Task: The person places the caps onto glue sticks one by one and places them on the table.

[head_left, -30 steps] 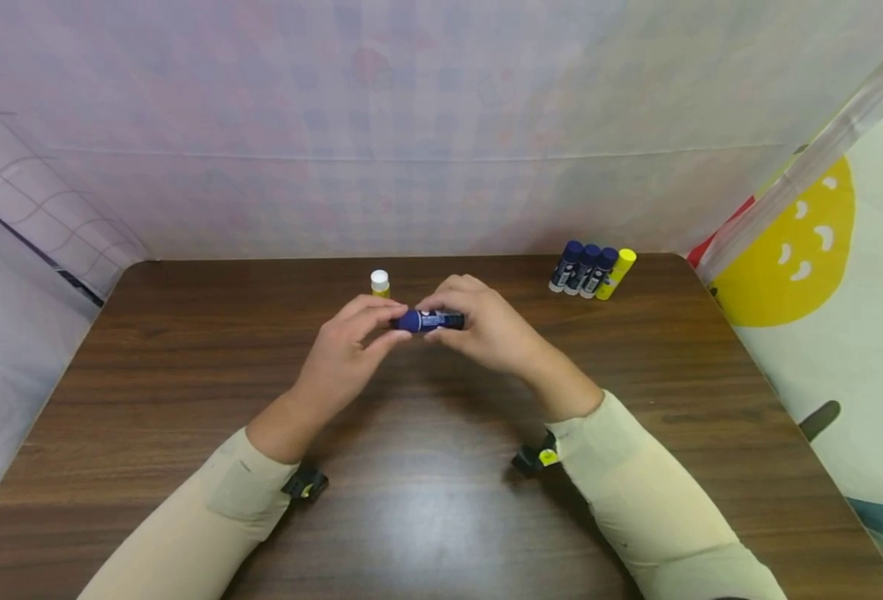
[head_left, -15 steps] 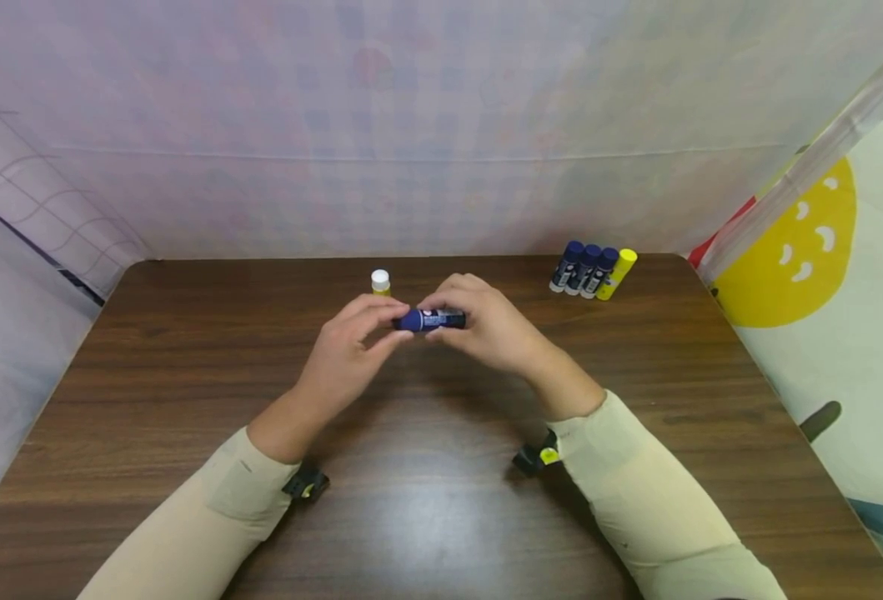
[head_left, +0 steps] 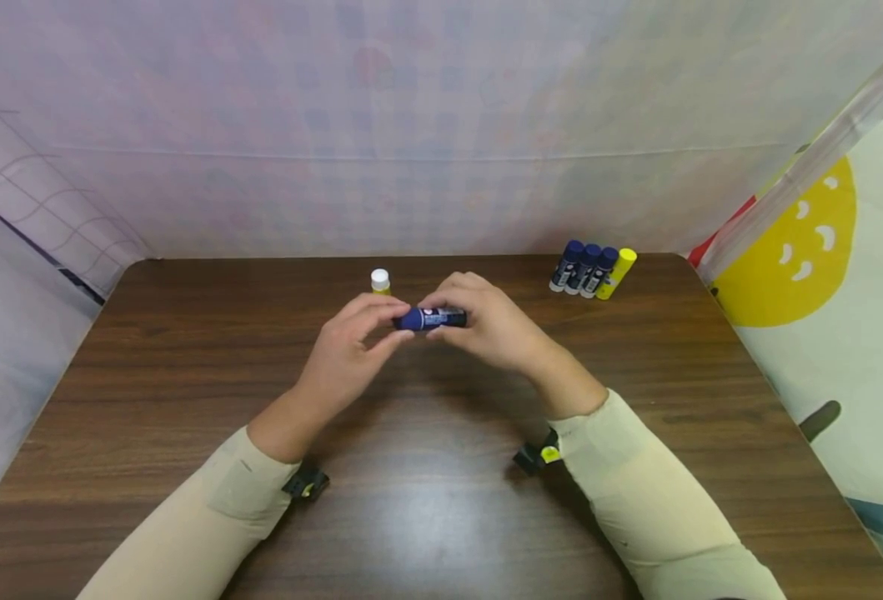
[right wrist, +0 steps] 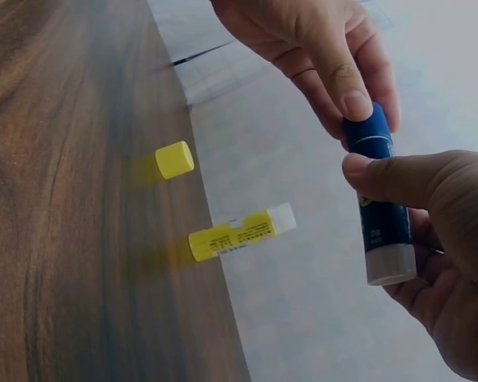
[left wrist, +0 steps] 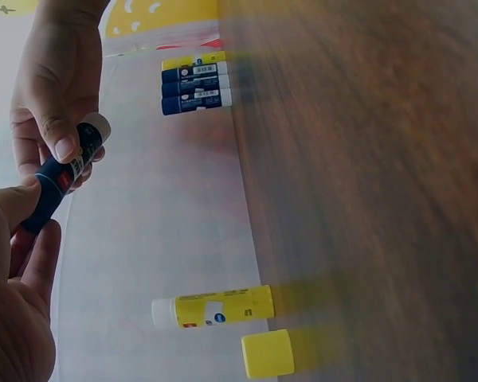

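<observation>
In the head view, a navy glue stick [head_left: 444, 317] is held level above the table, between both hands. My left hand [head_left: 347, 350] pinches its blue cap end [right wrist: 369, 127] between thumb and fingers. The other end is gripped by my right hand [head_left: 489, 325], its thumb lying along the labelled barrel. The cap is on the barrel, and the white base [right wrist: 391, 264] shows in the right wrist view. Beyond the left hand stands a yellow glue stick [left wrist: 223, 308], uncapped with its white top up. A loose yellow cap [left wrist: 268, 354] stands beside it, hidden in the head view.
At the back right of the brown wooden table [head_left: 426, 500], three navy glue sticks [head_left: 582, 271] and one yellow glue stick [head_left: 617, 274] stand upright in a tight row. A pale cloth curtain [head_left: 411, 125] hangs right behind the table's back edge.
</observation>
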`<state>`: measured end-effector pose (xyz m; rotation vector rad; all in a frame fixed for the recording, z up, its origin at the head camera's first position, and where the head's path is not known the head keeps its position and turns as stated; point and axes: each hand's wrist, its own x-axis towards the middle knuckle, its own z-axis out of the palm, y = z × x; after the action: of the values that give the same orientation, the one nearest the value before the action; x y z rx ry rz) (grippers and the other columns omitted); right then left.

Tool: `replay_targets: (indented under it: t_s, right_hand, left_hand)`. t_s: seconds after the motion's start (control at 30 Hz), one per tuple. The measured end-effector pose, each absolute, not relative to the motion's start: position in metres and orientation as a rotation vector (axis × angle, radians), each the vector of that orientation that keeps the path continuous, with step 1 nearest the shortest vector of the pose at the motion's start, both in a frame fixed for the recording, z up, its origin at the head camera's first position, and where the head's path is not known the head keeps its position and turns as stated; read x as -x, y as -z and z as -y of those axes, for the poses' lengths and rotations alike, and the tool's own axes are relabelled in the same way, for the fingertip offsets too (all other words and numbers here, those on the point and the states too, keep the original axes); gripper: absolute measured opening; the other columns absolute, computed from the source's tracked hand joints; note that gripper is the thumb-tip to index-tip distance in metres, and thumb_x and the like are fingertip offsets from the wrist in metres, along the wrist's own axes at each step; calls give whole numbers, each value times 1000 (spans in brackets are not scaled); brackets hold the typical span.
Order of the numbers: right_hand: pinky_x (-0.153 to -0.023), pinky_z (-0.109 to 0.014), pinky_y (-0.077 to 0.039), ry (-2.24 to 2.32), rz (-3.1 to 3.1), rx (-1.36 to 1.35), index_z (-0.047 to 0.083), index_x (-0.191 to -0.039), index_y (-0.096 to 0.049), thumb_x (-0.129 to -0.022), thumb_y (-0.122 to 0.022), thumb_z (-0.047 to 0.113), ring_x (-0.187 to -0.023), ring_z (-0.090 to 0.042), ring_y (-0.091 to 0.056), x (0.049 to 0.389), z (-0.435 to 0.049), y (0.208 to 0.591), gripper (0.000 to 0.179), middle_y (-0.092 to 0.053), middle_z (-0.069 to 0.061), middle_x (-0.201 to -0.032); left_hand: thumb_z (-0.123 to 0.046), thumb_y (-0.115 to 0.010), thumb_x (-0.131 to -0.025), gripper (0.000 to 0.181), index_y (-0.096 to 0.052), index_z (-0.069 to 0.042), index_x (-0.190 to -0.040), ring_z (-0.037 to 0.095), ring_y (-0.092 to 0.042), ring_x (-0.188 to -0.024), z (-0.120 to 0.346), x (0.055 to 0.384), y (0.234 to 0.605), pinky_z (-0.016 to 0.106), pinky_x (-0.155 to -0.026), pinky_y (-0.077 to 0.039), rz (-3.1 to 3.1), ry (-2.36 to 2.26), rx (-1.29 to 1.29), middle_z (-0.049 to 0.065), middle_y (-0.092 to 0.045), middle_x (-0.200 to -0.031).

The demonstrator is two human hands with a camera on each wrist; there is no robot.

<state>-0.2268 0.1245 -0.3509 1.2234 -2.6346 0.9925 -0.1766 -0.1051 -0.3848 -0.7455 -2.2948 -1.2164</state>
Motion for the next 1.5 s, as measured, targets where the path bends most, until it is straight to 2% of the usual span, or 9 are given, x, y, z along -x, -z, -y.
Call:
replay_targets:
  t_s: [0.13,0.43,0.7,0.87,0.93,1.03,1.23,1.37,1.5]
  right_hand:
    - [-93,-36,-54,-985,2616,-1235,10,-118,-75,-89,-84,14,-107,-19,-59,228,-124,350,31,-68,-2,-110]
    - [-92,-37,-55,-975,2564,-1242,10,-120,-74,-89,-83,15,-108,-20,-60,229,-124,344,32,-69,-3,-113]
    - [-86,-35,-53,-1070,2491,-1171,10,-115,-76,-86,-86,10,-104,-19,-61,231,-130,336,31,-70,-4,-110]
    - [-86,-34,-52,-1132,2477,-1087,8,-116,-75,-85,-86,9,-105,-21,-61,231,-135,330,33,-69,-7,-111]
    - [-89,-33,-53,-1168,2480,-1042,7,-117,-75,-85,-86,9,-106,-21,-61,232,-137,328,34,-69,-7,-113]
    - [-90,-28,-54,-1243,2471,-982,7,-118,-74,-86,-86,8,-105,-18,-62,233,-140,325,34,-69,-7,-114]
    - [-85,-16,-53,-1383,2408,-889,3,-118,-72,-89,-82,6,-100,-14,-59,236,-150,322,31,-67,-9,-114]
    - [-80,-15,-52,-1430,2371,-795,2,-120,-69,-91,-79,5,-95,-13,-58,240,-159,320,30,-66,-10,-113]
    - [-84,-19,-51,-1436,2345,-681,2,-121,-68,-92,-79,7,-96,-11,-61,244,-168,318,31,-66,-7,-112]
  left_hand:
    - [-8,-81,-89,31,-74,0,-118,24,-70,-110,107,177,383,39,-90,-64,2278,1221,766,12,-70,-121]
    - [-7,-81,-90,33,-73,1,-121,24,-68,-113,109,179,373,37,-96,-61,2250,1201,788,13,-70,-123]
    - [-4,-80,-90,34,-72,1,-122,23,-71,-102,108,184,362,32,-81,-64,2234,1230,785,14,-68,-120]
    - [-5,-81,-89,33,-72,3,-121,26,-74,-100,110,190,359,24,-74,-60,2192,1204,745,15,-68,-117]
    - [-5,-82,-89,34,-72,2,-121,27,-74,-100,112,193,360,20,-76,-58,2176,1204,728,15,-69,-117]
    - [-3,-81,-88,35,-71,3,-121,28,-73,-102,115,197,362,19,-85,-59,2156,1212,714,16,-69,-117]
    - [-1,-81,-88,37,-69,7,-122,30,-69,-106,122,202,365,30,-94,-61,2165,1231,679,18,-68,-120]
    - [-2,-81,-89,39,-69,6,-124,33,-70,-107,127,204,367,31,-94,-61,2206,1261,624,18,-66,-122]
    - [-5,-80,-91,38,-69,3,-126,30,-69,-108,133,206,369,33,-95,-60,2269,1266,565,16,-66,-124]
